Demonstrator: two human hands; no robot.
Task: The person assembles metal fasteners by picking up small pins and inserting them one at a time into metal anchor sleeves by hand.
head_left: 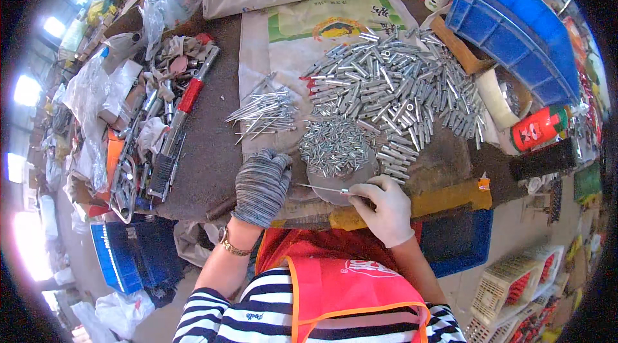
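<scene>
My right hand (386,210), in a white glove, pinches a thin metal pin (322,188) by its thicker end; the thin shaft points left toward my other hand. My left hand (262,185) wears a grey striped knit glove, its fingers curled in at the table's near side; whatever they may hold is hidden. Just beyond it lies a loose bundle of long thin metal pins (264,111). A heap of small metal pieces (335,143) sits on a round grey plate (331,190) between my hands. Farther off spreads a large pile of metal tubes (386,79).
A printed woven sack (257,27) lies under the piles. Hand tools with red-marked handles (190,95) and plastic bags (90,95) crowd the left. On the right are a blue bin (515,27), a tape roll (499,98) and a red bottle (537,128). Yellow tape (418,203) covers the near edge.
</scene>
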